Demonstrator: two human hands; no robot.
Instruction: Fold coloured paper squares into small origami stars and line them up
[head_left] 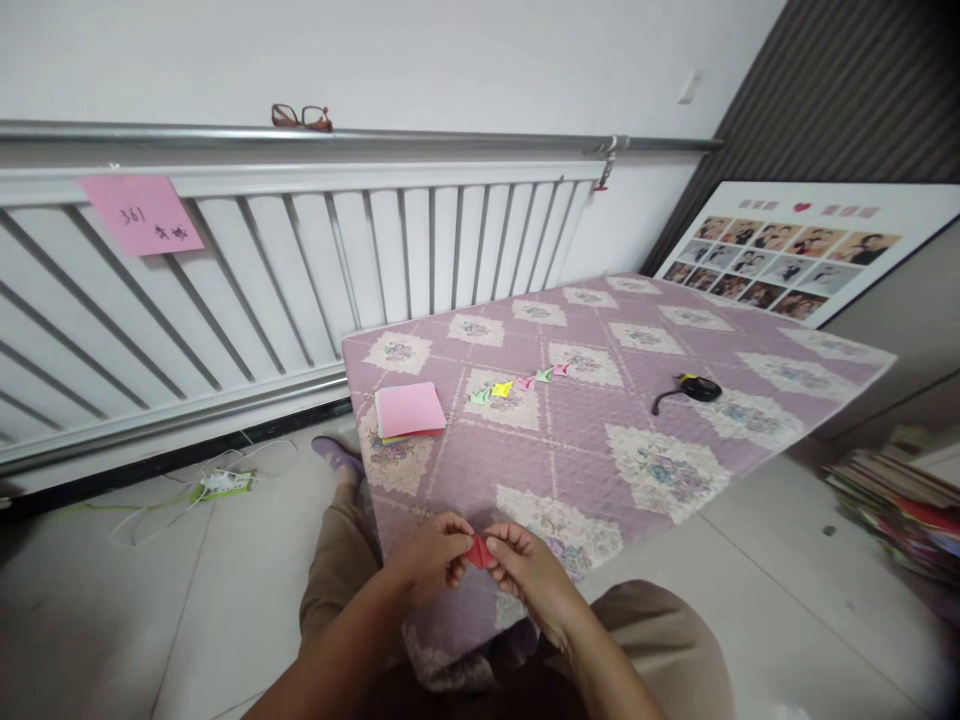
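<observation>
Between my two hands is a small piece of folded red paper (480,551), held just above the near edge of the table. My left hand (441,550) pinches its left side with thumb and fingers. On the right side, my right hand (525,568) grips it the same way. Beyond the hands, a stack of coloured paper squares (410,410) with pink on top lies near the table's left edge. Several small folded paper pieces form a slanting row, among them a yellow one (502,389) and a pink one (561,370).
A purple flowered cloth covers the table (585,450). A black tape measure (701,388) lies to the right. Behind stands a white radiator (420,240), with glasses (301,117) on the pipe above. A photo board (780,250) leans at the far right; a power strip (225,484) lies on the floor.
</observation>
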